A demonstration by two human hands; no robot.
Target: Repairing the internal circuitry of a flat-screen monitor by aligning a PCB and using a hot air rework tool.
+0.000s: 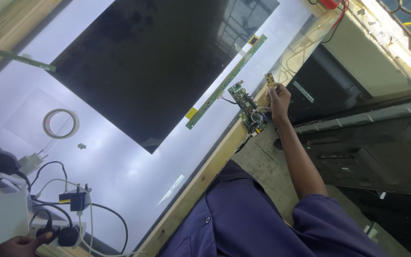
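Observation:
My right hand (279, 101) reaches out over the wooden table edge and pinches a small yellowish circuit board (269, 80) by its lower end. Just left of that hand lies a green main board (248, 107) with wires, and beside it a long narrow green strip board (227, 81). My left hand (19, 245) is at the bottom left corner, its fingers closed on a black plug (48, 233) at a white power strip (72, 227). A large black panel (153, 62) lies on the lit white surface (120, 166).
A roll of clear tape (61, 123) lies on the lit surface. A white box-shaped device (1, 219), a black adapter (74, 200) and looping cables crowd the lower left. The wooden frame edge (200, 177) runs diagonally. Dark screen panels (357, 143) lean at the right.

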